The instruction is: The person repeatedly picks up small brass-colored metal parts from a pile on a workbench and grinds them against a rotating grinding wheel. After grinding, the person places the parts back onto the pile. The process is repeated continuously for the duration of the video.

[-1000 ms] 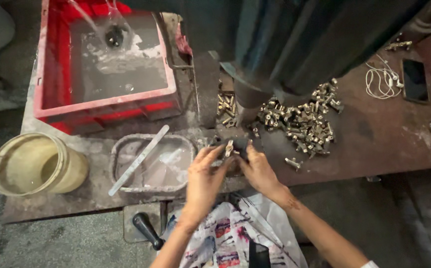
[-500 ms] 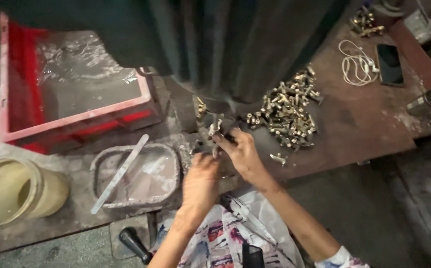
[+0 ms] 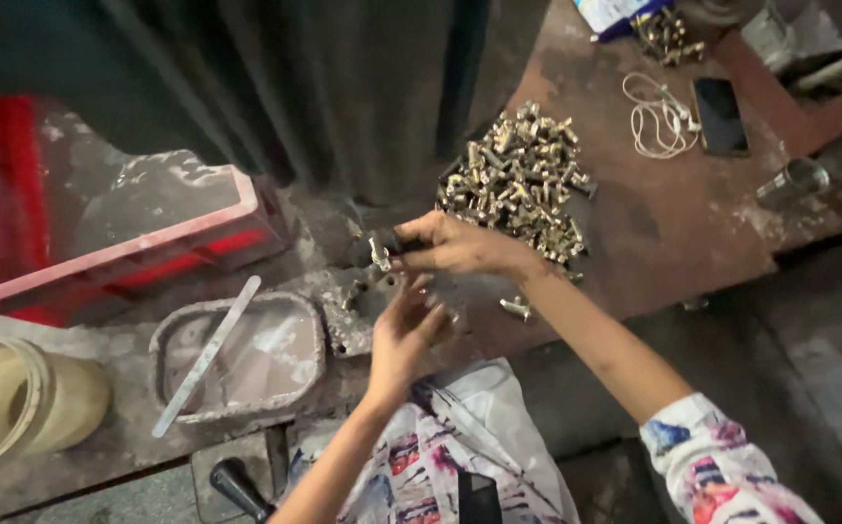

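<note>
Brass fitting (image 3: 379, 254) pinched in right hand (image 3: 455, 243); left hand (image 3: 404, 335) open below; pile (image 3: 518, 180) remains, so much work is left.

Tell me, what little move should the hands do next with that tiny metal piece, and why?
Probably the right hand should ease the small metal piece down onto the dark fixture below it. The piece is pinched at the fingertips just above the fixture, and the left hand waits open beside it, ready to steady it. I cannot see the exact seat.
</note>
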